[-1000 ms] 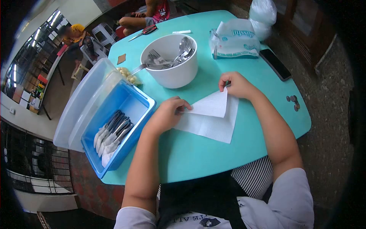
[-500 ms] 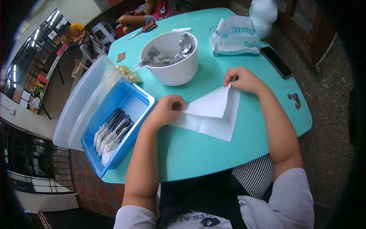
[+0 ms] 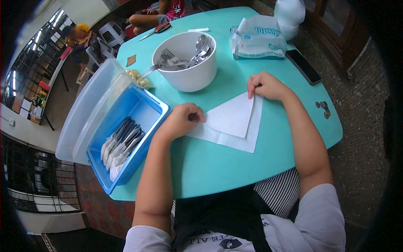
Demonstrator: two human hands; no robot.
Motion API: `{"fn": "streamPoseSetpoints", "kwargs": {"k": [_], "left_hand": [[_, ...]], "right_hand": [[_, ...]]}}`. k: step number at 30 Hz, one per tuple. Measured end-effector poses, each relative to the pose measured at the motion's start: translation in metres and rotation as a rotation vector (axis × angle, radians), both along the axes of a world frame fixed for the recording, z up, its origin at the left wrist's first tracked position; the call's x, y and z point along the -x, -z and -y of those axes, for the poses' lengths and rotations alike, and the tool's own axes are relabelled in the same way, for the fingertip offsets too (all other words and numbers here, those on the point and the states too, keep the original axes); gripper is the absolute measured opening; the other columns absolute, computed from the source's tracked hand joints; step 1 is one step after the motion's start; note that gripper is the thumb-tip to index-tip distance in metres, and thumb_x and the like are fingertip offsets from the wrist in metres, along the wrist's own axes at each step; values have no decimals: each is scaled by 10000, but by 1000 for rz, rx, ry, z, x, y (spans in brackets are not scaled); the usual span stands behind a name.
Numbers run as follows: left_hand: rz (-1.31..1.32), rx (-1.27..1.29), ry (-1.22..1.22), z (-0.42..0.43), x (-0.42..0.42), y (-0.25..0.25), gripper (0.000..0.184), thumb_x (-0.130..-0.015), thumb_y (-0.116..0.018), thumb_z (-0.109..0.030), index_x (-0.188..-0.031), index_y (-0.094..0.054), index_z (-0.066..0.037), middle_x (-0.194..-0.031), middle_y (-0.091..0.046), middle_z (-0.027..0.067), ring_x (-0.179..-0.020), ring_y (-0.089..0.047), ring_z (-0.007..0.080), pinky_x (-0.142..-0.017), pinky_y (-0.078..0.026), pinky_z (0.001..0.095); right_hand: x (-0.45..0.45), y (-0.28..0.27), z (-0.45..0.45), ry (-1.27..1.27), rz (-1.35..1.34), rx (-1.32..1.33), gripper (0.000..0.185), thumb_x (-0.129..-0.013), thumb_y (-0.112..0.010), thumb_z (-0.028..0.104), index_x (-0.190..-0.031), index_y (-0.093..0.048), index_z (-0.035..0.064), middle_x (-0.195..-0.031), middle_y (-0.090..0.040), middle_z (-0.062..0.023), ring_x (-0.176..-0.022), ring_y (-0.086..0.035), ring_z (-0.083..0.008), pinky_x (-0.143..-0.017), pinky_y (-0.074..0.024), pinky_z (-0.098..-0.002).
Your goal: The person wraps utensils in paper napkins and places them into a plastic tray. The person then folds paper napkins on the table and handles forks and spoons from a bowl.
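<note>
A white paper napkin (image 3: 233,119) lies on the green table with one part folded over as a triangle, its lower layer showing along the right and bottom edges. My left hand (image 3: 182,120) pinches the napkin's left corner. At the upper right corner, my right hand (image 3: 266,87) has its thumb and fingers closed on the paper. Beyond the napkin stands a white bucket (image 3: 187,80) of metal forks and spoons (image 3: 201,52). Left of my left hand is a blue container (image 3: 145,103) holding cutlery wrapped in white paper (image 3: 119,147).
A napkin pack (image 3: 258,40), a phone (image 3: 303,67) and coins (image 3: 323,108) are on the table's right side. Scissors (image 3: 157,30), a brown scrap (image 3: 131,60) and a bag of pale pieces (image 3: 140,79) lie at the back left. Two people sit beyond.
The folded flap has come down flatter over the lower layer. My right hand has moved slightly right and away from me, still holding the corner; my left hand has shifted slightly left.
</note>
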State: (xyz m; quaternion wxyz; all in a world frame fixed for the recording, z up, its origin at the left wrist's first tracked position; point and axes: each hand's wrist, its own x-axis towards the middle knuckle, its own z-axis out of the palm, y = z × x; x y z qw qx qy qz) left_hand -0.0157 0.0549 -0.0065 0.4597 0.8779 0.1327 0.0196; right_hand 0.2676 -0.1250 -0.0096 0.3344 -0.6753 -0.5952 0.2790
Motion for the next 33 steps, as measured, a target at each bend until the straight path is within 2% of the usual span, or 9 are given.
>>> {"fn": "streamPoseSetpoints", "kwargs": {"k": [7, 13, 22, 28, 33], "left_hand": [[15, -98, 47, 0, -1, 1, 251, -650, -584, 113, -854, -663, -9, -825, -623, 48, -799, -601, 150, -749, -485, 281], [-8, -13, 7, 1, 0, 2, 241, -669, -579, 110, -871, -646, -2, -784, -610, 42, -758, -575, 128, -716, -475, 270], [12, -112, 85, -2, 0, 5, 241, -678, -579, 113, -885, -631, 0, -787, -605, 50, -744, -573, 139, -703, -479, 286], [9, -119, 16, 11, 0, -7, 345, -697, -569, 105, -1014, -634, -13, -771, -588, 82, -735, -579, 169, -706, -484, 305], [30, -277, 66, 16, 0, -9, 495, -684, -575, 90, -1156, -644, -44, -792, -595, 135, -740, -596, 231, -712, -492, 338]], "right_hand": [[2, -1, -1, 14, 42, 25, 184, -658, -554, -36, -695, -722, 29, -824, -652, -98, -831, -611, -220, -798, -465, -307], [8, -2, -2, 68, 39, 20, 182, -656, -520, -60, -634, -681, 20, -780, -624, -72, -802, -594, -190, -763, -457, -291], [7, 2, -2, 76, 29, 3, 181, -654, -510, -71, -629, -667, 16, -785, -622, -71, -795, -591, -188, -759, -452, -288], [6, 1, -3, 54, 58, 3, 174, -652, -509, -74, -619, -654, 18, -779, -618, -71, -790, -592, -191, -754, -450, -286], [6, 2, -4, 65, 79, 8, 158, -650, -512, -67, -614, -640, 19, -770, -617, -73, -795, -592, -192, -745, -455, -296]]}}
